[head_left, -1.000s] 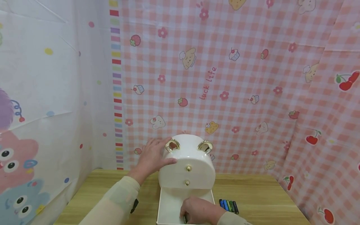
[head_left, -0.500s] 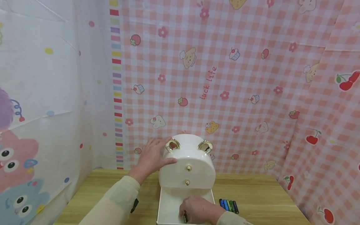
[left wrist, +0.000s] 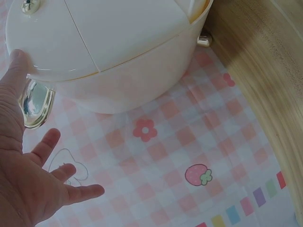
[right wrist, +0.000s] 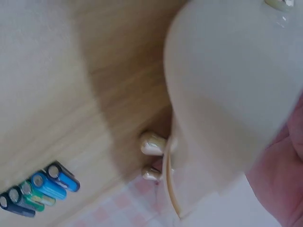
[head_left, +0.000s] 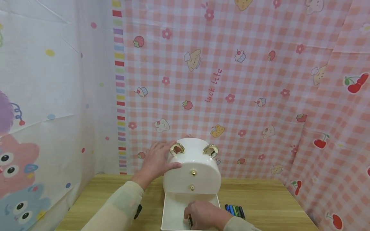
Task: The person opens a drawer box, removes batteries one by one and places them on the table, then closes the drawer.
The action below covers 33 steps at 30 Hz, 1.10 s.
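A white storage box [head_left: 192, 179] with gold ear-shaped trims and gold knobs stands on the table, its bottom drawer [head_left: 173, 208] pulled out. My left hand [head_left: 157, 160] rests on the box's upper left side by one gold ear, thumb on the front edge; the left wrist view shows the other fingers spread. Inside the drawer, my right hand [head_left: 205, 215] has curled fingers pinching a small dark cylinder that looks like a battery [head_left: 190, 222], mostly hidden by the hand. In the right wrist view, part of the right hand [right wrist: 279, 175] shows beyond the white box [right wrist: 227, 85].
Several blue, green and black batteries [head_left: 235, 211] lie in a row on the wooden table [head_left: 260, 199], right of the drawer. A small black object [head_left: 138, 211] shows beside the left sleeve. Behind the table hangs a pink checked cloth [head_left: 245, 112].
My right hand has shifted very slightly within the drawer, and a little more of the dark battery shows under its fingers. The left hand has stayed on the box.
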Tool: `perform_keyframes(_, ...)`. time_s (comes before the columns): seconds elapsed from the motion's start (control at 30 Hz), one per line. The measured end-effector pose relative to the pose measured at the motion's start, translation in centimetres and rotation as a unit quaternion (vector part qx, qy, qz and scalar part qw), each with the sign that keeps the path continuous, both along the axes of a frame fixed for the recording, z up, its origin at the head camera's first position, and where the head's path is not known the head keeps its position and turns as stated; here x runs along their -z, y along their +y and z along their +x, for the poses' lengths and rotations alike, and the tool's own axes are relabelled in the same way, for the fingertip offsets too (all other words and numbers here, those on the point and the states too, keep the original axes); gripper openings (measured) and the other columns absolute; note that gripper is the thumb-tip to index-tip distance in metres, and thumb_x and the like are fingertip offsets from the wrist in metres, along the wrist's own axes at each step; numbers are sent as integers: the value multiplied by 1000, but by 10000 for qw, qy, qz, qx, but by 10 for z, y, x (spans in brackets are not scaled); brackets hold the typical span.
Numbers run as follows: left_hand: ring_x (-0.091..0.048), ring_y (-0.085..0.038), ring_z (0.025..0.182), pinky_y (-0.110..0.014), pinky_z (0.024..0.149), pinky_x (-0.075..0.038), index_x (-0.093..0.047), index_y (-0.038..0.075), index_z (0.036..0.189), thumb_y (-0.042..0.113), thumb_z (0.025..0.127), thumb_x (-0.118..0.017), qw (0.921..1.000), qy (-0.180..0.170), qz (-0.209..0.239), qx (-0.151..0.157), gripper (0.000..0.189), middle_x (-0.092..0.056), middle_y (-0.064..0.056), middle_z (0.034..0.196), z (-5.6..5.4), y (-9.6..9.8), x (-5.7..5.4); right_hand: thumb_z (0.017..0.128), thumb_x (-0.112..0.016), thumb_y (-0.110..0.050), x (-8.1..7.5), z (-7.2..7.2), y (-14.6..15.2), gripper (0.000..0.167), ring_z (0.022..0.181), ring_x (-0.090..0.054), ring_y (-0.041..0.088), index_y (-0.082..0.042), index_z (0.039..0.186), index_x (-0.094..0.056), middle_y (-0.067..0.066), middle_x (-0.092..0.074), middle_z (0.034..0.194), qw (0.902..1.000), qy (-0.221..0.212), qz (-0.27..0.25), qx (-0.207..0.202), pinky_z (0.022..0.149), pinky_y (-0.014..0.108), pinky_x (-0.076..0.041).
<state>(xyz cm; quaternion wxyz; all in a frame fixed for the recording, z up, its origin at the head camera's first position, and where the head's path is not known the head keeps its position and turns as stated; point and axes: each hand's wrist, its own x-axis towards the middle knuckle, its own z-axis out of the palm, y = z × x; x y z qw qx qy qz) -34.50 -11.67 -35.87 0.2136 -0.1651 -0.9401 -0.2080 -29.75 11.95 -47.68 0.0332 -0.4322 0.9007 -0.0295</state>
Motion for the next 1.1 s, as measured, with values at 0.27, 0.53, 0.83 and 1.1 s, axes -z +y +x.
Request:
perform_keyframes(0.27, -51, -38, 145, -64, 116, -47, -49, 27, 161, 63, 80, -88, 10000, 50, -40, -15, 97, -62, -11, 153, -1, -1, 1, 78, -93, -19, -25, 2, 8, 33, 85, -59, -4, -20, 108, -80, -14, -76, 104, 9990, -322, -268, 148, 76, 16, -53)
perform_keyframes(0.53, -51, -38, 145, -64, 116, -47, -50, 27, 161, 63, 80, -88, 9999, 106, -68, -15, 97, -63, -11, 152, -2, -1, 3, 76, -94, -18, -48, 14, 23, 36, 95, -65, 1, -18, 109, -79, -11, -76, 108, 9988, 83, -474, 27, 83, 19, -56)
perform_keyframes(0.83, -51, -38, 145, -63, 117, -47, -50, 27, 160, 62, 79, -88, 10000, 88, 1, 25, 96, -63, -11, 152, -2, -1, 2, 73, -93, -11, -60, 17, 58, 38, 89, -69, 9, -10, 106, -75, -4, -76, 101, 9885, 847, -1179, -421, 80, 19, -57)
perform_keyframes(1.1, -51, -39, 144, -64, 117, -47, -50, 27, 161, 63, 79, -88, 10000, 60, -17, 32, 97, -63, -12, 151, -1, -1, 1, 78, -93, -12, -70, 22, 95, 38, 98, -71, 11, -12, 110, -74, -3, -77, 107, 9871, 696, -1426, 228, 84, 30, -62)
